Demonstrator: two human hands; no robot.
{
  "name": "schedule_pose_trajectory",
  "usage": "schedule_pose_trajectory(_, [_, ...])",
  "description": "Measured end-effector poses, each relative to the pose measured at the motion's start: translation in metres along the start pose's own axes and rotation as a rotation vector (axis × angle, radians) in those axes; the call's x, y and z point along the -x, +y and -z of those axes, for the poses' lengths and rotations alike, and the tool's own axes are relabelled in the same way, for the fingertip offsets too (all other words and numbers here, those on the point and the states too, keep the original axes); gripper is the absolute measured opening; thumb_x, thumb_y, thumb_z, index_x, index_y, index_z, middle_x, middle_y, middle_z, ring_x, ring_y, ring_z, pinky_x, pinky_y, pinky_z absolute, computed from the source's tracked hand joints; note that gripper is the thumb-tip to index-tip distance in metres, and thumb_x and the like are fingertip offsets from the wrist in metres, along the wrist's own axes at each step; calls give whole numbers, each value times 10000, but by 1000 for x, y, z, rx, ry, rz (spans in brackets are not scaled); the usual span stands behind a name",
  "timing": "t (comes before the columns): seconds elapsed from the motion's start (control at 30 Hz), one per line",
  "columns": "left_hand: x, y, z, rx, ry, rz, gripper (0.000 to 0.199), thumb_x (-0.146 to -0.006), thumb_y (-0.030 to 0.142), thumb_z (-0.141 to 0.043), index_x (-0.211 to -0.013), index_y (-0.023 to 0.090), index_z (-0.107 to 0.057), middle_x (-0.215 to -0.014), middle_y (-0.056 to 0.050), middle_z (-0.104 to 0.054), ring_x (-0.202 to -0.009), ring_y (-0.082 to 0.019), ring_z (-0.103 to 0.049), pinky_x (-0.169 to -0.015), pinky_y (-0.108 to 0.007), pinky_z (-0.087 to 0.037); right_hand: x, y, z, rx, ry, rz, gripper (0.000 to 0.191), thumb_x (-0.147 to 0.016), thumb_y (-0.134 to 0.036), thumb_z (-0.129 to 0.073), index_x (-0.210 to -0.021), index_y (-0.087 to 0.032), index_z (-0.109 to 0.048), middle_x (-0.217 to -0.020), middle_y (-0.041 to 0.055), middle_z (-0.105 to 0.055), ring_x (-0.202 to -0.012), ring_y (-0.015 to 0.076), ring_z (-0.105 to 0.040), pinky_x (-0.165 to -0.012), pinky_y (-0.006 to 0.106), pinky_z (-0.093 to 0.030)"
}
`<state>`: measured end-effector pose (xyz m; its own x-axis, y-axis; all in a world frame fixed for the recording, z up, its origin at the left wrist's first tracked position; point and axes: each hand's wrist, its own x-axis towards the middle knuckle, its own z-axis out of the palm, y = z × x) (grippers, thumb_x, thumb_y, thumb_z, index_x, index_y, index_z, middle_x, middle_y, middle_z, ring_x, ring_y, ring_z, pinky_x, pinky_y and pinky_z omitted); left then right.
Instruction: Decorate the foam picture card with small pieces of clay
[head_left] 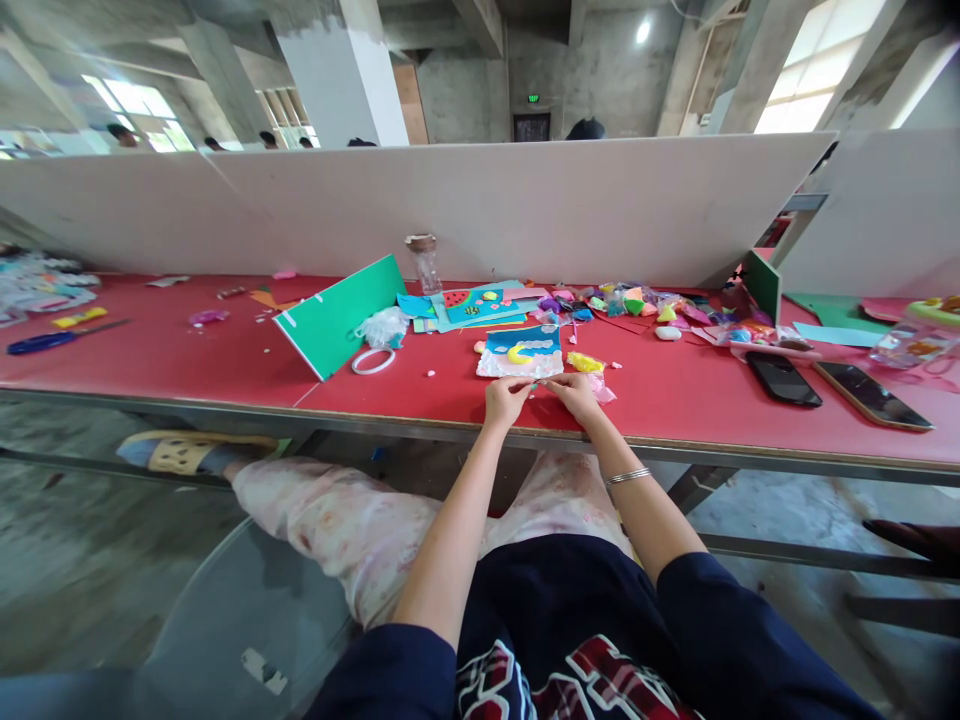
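My left hand (505, 399) and my right hand (575, 393) rest side by side on the red table (225, 350), fingertips meeting at the near edge of a small craft picture (523, 352). The picture has a blue ground, a yellow crescent and white clay along its lower edge. Something tiny is pinched between the fingertips of both hands; I cannot tell what it is. A yellow lump of clay (584, 362) lies just right of the picture, on a clear wrapper. My right wrist wears a silver bangle (628, 476).
A green foam board (337, 313) leans at the left, with a white ring (373, 361) and a plastic bag beside it. Behind stand a clear bottle (424, 262), a watermelon picture (474, 303) and several clay packets (637, 305). Two phones (784, 378) lie at the right; blue scissors (45, 341) far left.
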<state>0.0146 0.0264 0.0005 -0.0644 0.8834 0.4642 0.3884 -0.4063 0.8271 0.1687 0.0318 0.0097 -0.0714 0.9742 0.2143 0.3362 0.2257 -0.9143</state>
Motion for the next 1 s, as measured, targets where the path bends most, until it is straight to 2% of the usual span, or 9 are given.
schedule_pose_trajectory(0.13, [0,-1,1,-4,36,2,69,-719,186,-641,-759,182,-697,-799,-38,-716,-768,-179,-665,-726,-273,-533,0,-1,0,-1,-3,-2,269,-697,-311,-609,-828,-112,-735,-838,95,-725,-781,210,-639,-696,282,-467])
schedule_pose_trajectory(0.33, [0,-2,0,-51,97,55,116,-758,256,-586,-734,162,-649,-648,-16,-669,-616,-133,-609,-599,-209,-473,0,0,0,10,-4,11,268,-701,-297,-594,-830,-111,-738,-779,81,-722,-732,195,-627,-660,270,-452])
schedule_pose_trajectory(0.53, [0,-1,-1,-41,81,89,46,-720,205,-620,-734,161,-628,-722,-22,-673,-682,-145,-619,-675,-239,-494,1,-2,0,9,-5,0,299,-691,-330,-603,-825,-97,-735,-773,89,-719,-710,188,-615,-640,264,-437])
schedule_pose_trajectory(0.6, [0,-1,-1,-70,81,56,100,-733,164,-592,-821,160,-641,-835,-49,-683,-780,-166,-627,-729,-267,-503,1,-2,0,7,-4,-1,299,-690,-321,-601,-829,-93,-735,-787,95,-719,-718,189,-615,-647,265,-436])
schedule_pose_trajectory(0.67, [0,-1,-1,-104,76,-33,245,-714,102,-583,-944,169,-638,-992,-69,-663,-941,-190,-602,-825,-302,-494,2,-2,1,8,-5,-1,290,-689,-315,-600,-825,-99,-737,-791,93,-720,-720,188,-614,-647,264,-437])
schedule_pose_trajectory(0.73, [1,-1,-1,-136,34,-134,327,-683,68,-599,-983,192,-642,-1066,-63,-637,-1042,-203,-557,-918,-335,-461,2,-2,1,11,-13,11,273,-689,-306,-597,-817,-111,-739,-778,82,-720,-707,183,-611,-637,261,-435])
schedule_pose_trajectory(0.87, [2,-1,-2,-186,-78,-213,254,-675,114,-650,-901,222,-691,-1005,-53,-643,-1020,-206,-557,-939,-350,-459,1,-1,1,17,-27,37,264,-695,-294,-576,-792,-106,-733,-715,73,-710,-647,169,-595,-594,255,-419])
schedule_pose_trajectory(1.0, [2,-2,-3,-180,-112,-213,236,-700,117,-647,-907,218,-700,-949,-54,-672,-958,-196,-590,-882,-340,-494,1,-1,0,23,-35,41,250,-686,-284,-574,-761,-102,-728,-721,79,-709,-651,171,-594,-609,260,-422])
